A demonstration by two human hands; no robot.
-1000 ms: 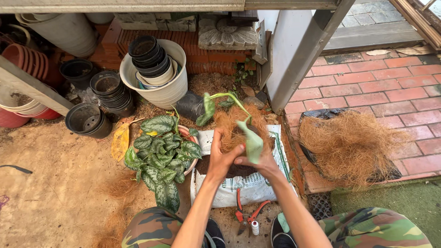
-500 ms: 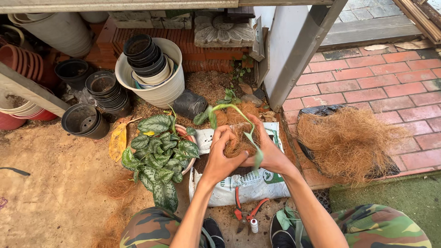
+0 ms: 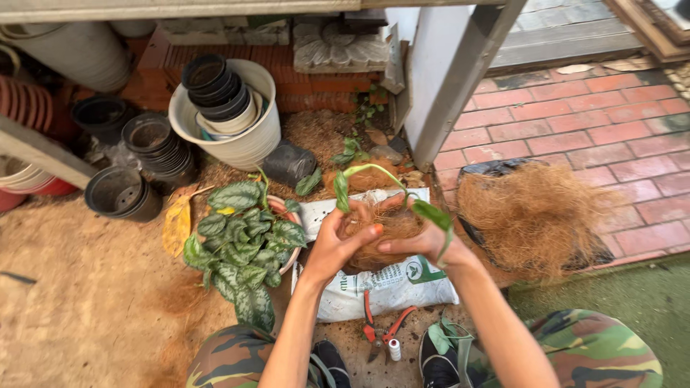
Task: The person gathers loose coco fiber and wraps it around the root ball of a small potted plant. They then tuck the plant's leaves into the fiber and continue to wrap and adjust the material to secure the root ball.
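Observation:
Both hands cup a ball of brown coconut fibre (image 3: 379,231) wrapped round the roots of a small plant cutting (image 3: 374,172) with green stems and leaves. My left hand (image 3: 338,241) grips the ball's left side, thumb on top. On the right side my right hand (image 3: 424,237) presses in, with a green leaf (image 3: 433,214) lying over it. The ball is held above a white soil bag (image 3: 381,291) lying flat on the ground. My knees in camouflage trousers frame the bottom of the view.
A potted plant with silver-spotted green leaves (image 3: 241,244) sits left of the bag. Red-handled pruners (image 3: 379,332) lie below the bag. A loose fibre pile (image 3: 535,215) rests on a black sheet at right. A white bucket of stacked pots (image 3: 230,115) and black pots (image 3: 122,190) stand behind.
The hands have closed round the fibre ball and lifted it slightly. The cutting's leaves have swung: the big leaf now hangs over my right hand.

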